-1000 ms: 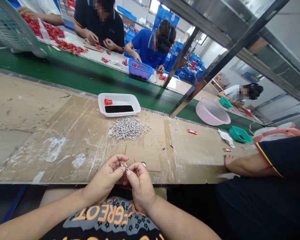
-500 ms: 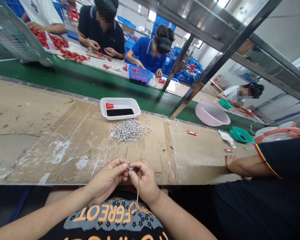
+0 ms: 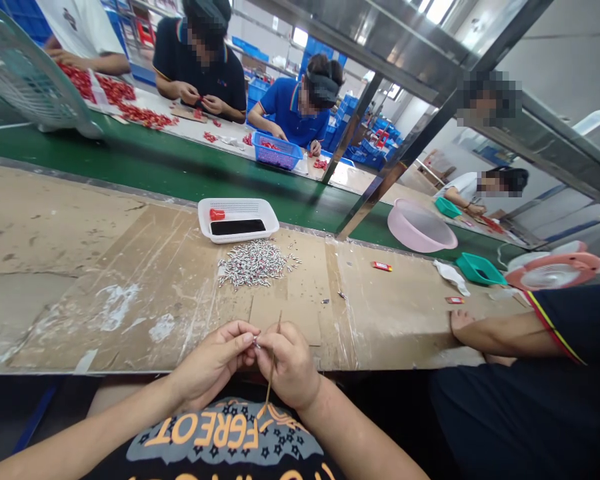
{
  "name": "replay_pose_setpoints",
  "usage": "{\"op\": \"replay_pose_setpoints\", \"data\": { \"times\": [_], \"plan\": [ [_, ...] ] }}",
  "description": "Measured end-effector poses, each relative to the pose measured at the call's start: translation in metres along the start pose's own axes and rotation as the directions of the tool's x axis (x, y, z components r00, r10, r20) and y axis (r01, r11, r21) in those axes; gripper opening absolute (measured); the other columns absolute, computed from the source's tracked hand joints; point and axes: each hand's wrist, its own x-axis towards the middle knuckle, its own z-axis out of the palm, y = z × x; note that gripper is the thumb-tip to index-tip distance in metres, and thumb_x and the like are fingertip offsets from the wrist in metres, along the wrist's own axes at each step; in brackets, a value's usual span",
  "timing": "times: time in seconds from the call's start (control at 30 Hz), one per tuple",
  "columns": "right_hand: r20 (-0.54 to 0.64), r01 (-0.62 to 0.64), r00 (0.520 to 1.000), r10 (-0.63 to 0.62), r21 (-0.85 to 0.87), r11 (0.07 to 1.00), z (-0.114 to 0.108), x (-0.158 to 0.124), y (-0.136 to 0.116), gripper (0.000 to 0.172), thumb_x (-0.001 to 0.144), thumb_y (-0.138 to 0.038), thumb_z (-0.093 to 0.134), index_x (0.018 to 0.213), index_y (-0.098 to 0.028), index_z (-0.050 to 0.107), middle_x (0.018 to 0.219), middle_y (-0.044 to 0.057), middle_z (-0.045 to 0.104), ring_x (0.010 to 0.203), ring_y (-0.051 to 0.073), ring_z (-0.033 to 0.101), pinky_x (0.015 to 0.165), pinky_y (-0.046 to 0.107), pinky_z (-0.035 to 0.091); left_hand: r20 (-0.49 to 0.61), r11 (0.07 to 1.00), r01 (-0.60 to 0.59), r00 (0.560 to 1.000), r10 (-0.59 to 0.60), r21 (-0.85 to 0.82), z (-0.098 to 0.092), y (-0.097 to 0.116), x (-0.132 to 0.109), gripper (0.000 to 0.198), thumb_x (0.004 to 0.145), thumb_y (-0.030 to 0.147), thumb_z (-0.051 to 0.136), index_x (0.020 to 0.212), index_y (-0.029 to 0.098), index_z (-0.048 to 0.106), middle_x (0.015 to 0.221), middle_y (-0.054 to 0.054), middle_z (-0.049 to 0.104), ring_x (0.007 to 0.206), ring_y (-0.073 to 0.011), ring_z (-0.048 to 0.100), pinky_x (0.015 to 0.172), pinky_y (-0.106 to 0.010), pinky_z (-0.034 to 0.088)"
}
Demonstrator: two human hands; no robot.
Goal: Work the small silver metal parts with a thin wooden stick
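Both hands work low over the near edge of the workbench, close together, fingertips meeting at centre. Left hand (image 3: pixel 210 365): thumb and forefinger pinched shut on a tiny metallic piece (image 3: pixel 256 342), other fingers loosely curled; the piece is too small to make out in detail. Right hand (image 3: pixel 291 368): also closed, its fingertips (image 3: pixel 263 347) pressed against the same piece from the other side, with a thin wooden stick (image 3: pixel 273 357) gripped in the fingers, tilted, upper end standing above the bench and lower end pointing toward the shirt. Ahead of the hands, a loose heap of small silver-and-white parts (image 3: pixel 255 265) lies on the cardboard sheets covering the bench (image 3: pixel 110 280), just below a white plastic tray (image 3: pixel 230 203). The tray holds a red piece (image 3: pixel 217 215) and a black strip (image 3: pixel 237 227). Further right on the bench stand a pink plastic basin (image 3: pixel 420 227) and a teal scoop (image 3: pixel 480 269). A nearby person's forearm (image 3: pixel 500 335) rests on the bench edge at right, hand empty. Beyond the green conveyor belt (image 3: pixel 180 180), co-workers (image 3: pixel 200 67) handle red pieces.
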Motion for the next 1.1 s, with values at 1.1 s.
{"op": "replay_pose_setpoints", "data": {
  "times": [1.1],
  "plan": [
    [0.013,-0.224,0.974,0.226,0.202,0.953,-0.003,-0.003,-0.005,0.012,0.08,-0.023,0.056,0.09,-0.019,0.055,0.08,0.002,0.053,0.075,0.014,0.053,0.071,0.027,0.046,-0.054,0.698,-0.215,0.938,0.342,0.683,-0.021,0.02,-0.007,0.022,0.076,0.035,0.066,0.093,0.022,0.06,0.086,-0.003,0.063,0.082,-0.0192,0.058,0.074,-0.025,0.045]
  ]
}}
